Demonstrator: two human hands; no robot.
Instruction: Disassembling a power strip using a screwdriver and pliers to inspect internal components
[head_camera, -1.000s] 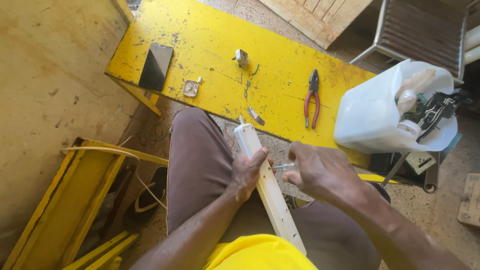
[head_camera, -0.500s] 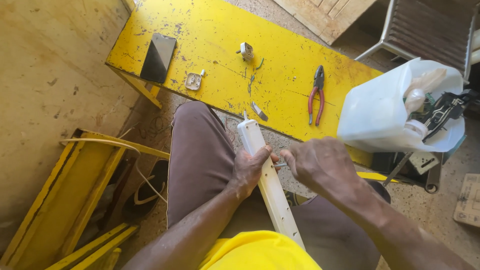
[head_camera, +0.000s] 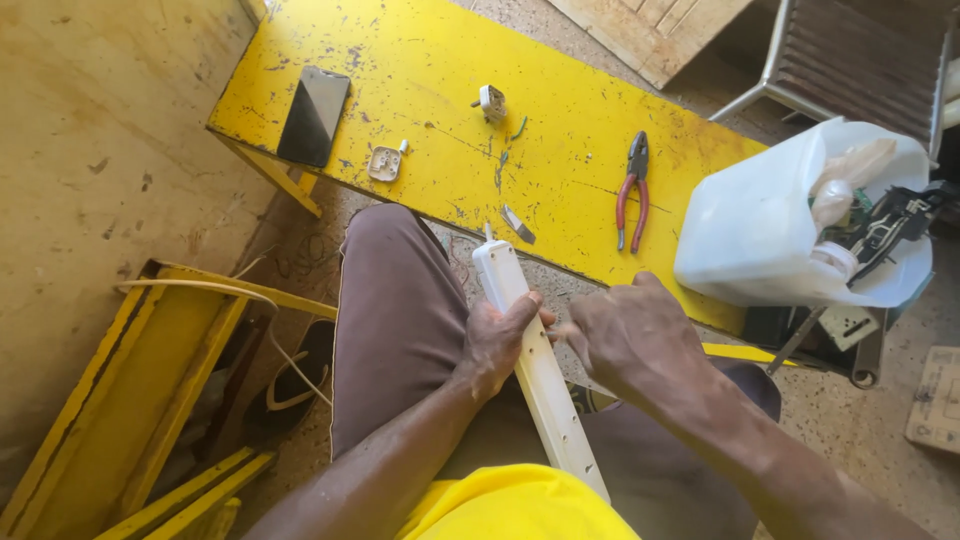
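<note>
**Ana:** Head view is taking in a lot. What is lying about, biggest first?

**Ben:** The yellow bench (head_camera: 420, 90) is filling the top of the frame, with the white plastic container (head_camera: 770, 235) of oddments sitting at its right end. On the bench are lying a dark phone (head_camera: 313, 115), red-handled pliers (head_camera: 634, 190), a white plug (head_camera: 491, 102) and a small square plate (head_camera: 383, 163).

**Ana:** And the hands?

**Ben:** The left hand (head_camera: 492, 345) is wrapping around the white power strip (head_camera: 535, 375), fingers closed on it about a third of the way down from its far end. The strip is running across the person's lap, pointing toward the bench. The right hand (head_camera: 635, 340) is curling closed just beside it; it seems to be pinching a thin tool against the strip's face, though the knuckles are hiding it, so I cannot tell for sure.

**Ana:** How is it going to handle?

**Ben:** Light and stiff, I'd judge, a hollow plastic shell (smooth enough to slip). Gripping around the narrow sides near the middle is looking soundest; levering hard at the ends could be cracking the casing.
</note>
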